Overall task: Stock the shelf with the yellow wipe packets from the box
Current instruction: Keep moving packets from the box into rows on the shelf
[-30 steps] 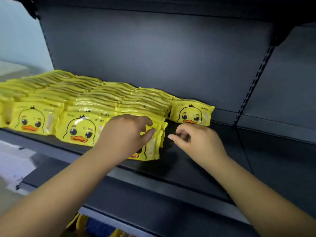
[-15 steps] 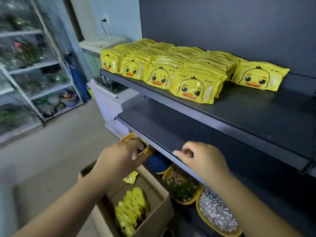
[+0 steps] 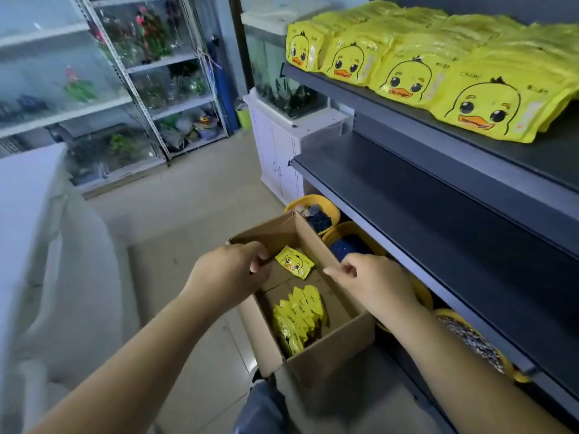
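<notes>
A: Reaching down for a refill is the step you are in; your left hand [image 3: 230, 272] and right hand [image 3: 374, 281] both hang over the open box [image 3: 332, 358] on the floor, fingers loosely curled and holding nothing.

B: So what does the next move call for?

A: By my judgement, lowering into the box and closing on packets; the upright bunch of yellow wipe packets [image 3: 297, 317] stands in the near end, below and between your two wrists; one loose packet [image 3: 294, 262] lies flat at the far end, just beyond your left fingertips.

B: And the shelf [image 3: 548, 158]?

A: Up on your right; rows of stocked packets [image 3: 438, 70] fill its left part; bare dark shelf shows to the right of the last row, so there is room for more.
</notes>
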Demonstrator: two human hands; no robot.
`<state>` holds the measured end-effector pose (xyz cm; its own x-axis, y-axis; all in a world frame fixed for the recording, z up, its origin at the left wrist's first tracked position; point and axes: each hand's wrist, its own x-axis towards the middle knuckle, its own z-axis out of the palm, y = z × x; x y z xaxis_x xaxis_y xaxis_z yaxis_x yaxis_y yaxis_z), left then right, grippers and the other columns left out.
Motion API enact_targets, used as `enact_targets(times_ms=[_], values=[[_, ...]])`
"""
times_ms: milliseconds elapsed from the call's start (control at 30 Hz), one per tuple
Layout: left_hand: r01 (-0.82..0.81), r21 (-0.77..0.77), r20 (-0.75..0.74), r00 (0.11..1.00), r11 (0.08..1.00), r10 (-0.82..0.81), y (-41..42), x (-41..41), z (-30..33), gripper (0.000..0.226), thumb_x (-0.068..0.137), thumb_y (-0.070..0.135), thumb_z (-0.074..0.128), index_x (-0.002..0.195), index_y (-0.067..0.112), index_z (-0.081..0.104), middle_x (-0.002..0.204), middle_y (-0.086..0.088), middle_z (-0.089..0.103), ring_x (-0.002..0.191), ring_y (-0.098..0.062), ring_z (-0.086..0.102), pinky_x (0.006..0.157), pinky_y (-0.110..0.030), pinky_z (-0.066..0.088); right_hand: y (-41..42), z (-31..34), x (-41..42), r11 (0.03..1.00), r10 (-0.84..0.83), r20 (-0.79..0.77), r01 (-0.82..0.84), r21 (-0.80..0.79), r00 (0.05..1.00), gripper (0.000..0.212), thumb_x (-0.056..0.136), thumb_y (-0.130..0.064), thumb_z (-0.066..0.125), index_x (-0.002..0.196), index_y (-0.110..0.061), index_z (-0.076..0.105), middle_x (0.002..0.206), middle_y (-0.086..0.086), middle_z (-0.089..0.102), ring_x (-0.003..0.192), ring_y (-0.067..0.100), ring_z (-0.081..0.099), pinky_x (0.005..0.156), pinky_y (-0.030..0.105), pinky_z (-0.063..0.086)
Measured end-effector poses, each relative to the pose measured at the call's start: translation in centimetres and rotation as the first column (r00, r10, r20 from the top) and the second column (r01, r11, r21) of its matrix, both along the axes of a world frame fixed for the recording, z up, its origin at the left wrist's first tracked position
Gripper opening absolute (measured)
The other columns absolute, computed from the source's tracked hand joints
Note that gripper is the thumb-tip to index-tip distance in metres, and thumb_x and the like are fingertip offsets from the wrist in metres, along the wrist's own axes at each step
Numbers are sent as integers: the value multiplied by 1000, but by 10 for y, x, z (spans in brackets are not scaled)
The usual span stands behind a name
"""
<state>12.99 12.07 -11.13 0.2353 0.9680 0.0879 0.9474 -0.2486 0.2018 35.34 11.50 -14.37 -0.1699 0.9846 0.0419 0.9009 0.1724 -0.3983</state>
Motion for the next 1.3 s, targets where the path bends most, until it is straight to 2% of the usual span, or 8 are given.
enact_targets(times_ms=[100,333,533,667,833,933,1067,1300], values=[[1,-60,17,1000,998,0,22,-19,-25,20,90,40,48,103,29,58,92,14,63,90,-9,59,72,-24,48,20,-23,-18,997,-24,36,27,-78,999,38,88,-57,44,77,-21,49,69,-6,54,67,15,55,49,25,34],[128,-239,37,992,963,-123,124,-56,-90,23,91,38,49,106,25,58,96,10,64,91,-12,60,76,-26,50,87,-77,-50,938,-184,118,210,-275,976,36,89,-55,44,79,-21,49,82,0,62,74,18,55,52,25,34],[230,-422,37,971,877,-237,234,-77,-127,22,92,35,48,107,24,58,98,8,66,94,-13,59,75,-26,48,149,-133,-75,698,-479,117,459,-549,870,38,89,-52,46,95,-17,60,101,4,65,95,24,57,74,29,42],[199,-510,75,980,837,-187,284,-84,-153,21,91,31,52,105,19,62,95,5,65,93,-16,59,73,-25,44,173,-166,-84,583,-589,144,541,-606,795,43,91,-49,47,104,-11,61,106,6,64,101,24,57,65,23,32],[194,-580,73,980,791,-187,317,-79,-209,19,88,29,56,101,17,63,92,0,66,93,-22,61,80,-32,50,192,-227,-81,467,-665,120,535,-704,737,47,91,-48,47,115,-9,58,118,8,63,107,24,58,87,32,46],[225,-614,71,970,757,-231,321,-67,-259,18,86,25,56,99,15,64,94,-8,68,92,-28,61,81,-37,51,200,-277,-74,437,-693,65,490,-754,718,47,93,-44,47,123,-9,56,126,8,60,115,22,56,92,32,43],[267,-701,99,955,662,-279,320,-53,-318,17,88,26,55,100,17,63,88,2,63,90,-20,61,80,-32,49,200,-347,-69,423,-698,-11,400,-813,716,44,94,-39,46,127,-11,55,129,8,58,120,22,53,95,30,41],[190,-789,31,962,584,-271,329,-36,-417,20,88,33,56,102,19,62,95,0,62,95,-19,59,81,-29,47,191,-459,-75,337,-701,-11,318,-887,713,57,94,-54,29,139,-20,40,143,9,42,133,26,37,108,33,29]])
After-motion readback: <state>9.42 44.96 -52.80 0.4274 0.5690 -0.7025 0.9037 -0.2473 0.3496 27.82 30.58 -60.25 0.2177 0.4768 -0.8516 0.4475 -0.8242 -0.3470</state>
